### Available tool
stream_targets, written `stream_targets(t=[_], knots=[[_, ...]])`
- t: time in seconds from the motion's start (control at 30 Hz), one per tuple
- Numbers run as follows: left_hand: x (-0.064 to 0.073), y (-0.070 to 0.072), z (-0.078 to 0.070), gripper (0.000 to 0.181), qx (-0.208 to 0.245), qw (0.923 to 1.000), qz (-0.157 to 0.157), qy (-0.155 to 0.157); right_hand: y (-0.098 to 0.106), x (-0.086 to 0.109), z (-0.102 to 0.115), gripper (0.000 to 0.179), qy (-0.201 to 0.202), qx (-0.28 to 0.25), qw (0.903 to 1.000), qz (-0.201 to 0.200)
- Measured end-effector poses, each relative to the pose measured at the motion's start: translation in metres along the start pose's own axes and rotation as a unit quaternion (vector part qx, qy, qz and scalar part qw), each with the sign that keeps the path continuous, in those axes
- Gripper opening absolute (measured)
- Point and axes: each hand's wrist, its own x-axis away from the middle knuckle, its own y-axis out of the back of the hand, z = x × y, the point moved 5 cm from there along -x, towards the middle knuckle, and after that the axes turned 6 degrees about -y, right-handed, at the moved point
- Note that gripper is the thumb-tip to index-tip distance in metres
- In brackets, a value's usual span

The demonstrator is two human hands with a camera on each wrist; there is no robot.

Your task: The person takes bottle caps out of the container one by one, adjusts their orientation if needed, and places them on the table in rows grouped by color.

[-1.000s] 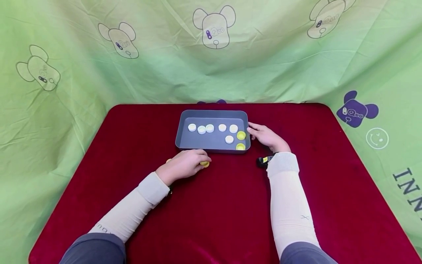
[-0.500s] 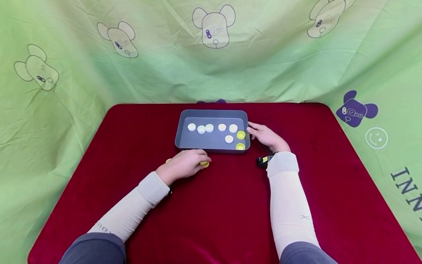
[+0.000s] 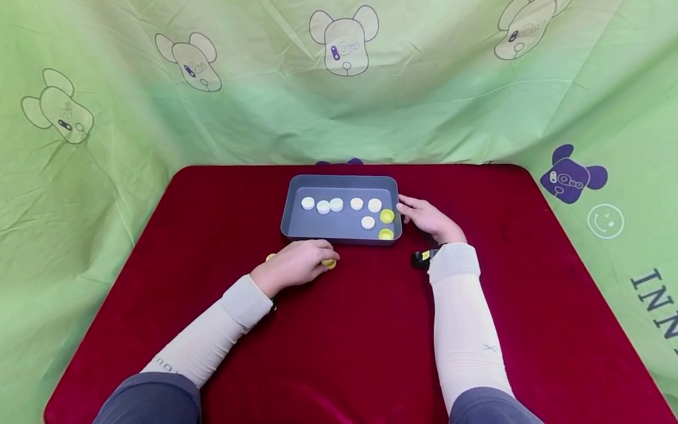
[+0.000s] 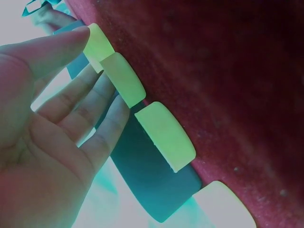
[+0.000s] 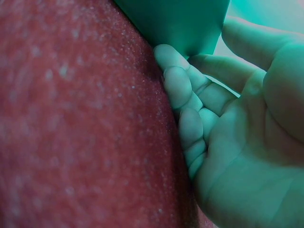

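In the head view my left hand point(image 3: 296, 266) is in front of the tray and pinches a yellow bottle cap point(image 3: 329, 264). The left wrist view has the thumb on this farthest cap point(image 4: 99, 45), in a row of several yellow caps point(image 4: 166, 135) on the cloth. From the head, my hand hides most of that row; one cap point(image 3: 271, 257) peeks out at its left. My right hand point(image 3: 428, 220) holds the grey tray point(image 3: 339, 240) at its right end. In the right wrist view, the thumb is by the tray's upper edge point(image 5: 185, 23), the other fingers bent low against the cloth.
Inside the tray are several white caps point(image 3: 356, 204) and two yellow caps point(image 3: 387, 217) near its right end. Dark red cloth point(image 3: 360, 341) covers the table. A green printed curtain point(image 3: 265, 118) stands behind and at both sides.
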Motion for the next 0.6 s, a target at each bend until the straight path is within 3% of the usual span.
stream_targets(t=[0.6], knots=[[0.0002,-0.0014,0.0021,0.029,-0.003,0.9999,0.006,0.012,0.0005,0.0015,0.0008,0.061,-0.010,0.006,0.9999,-0.004]])
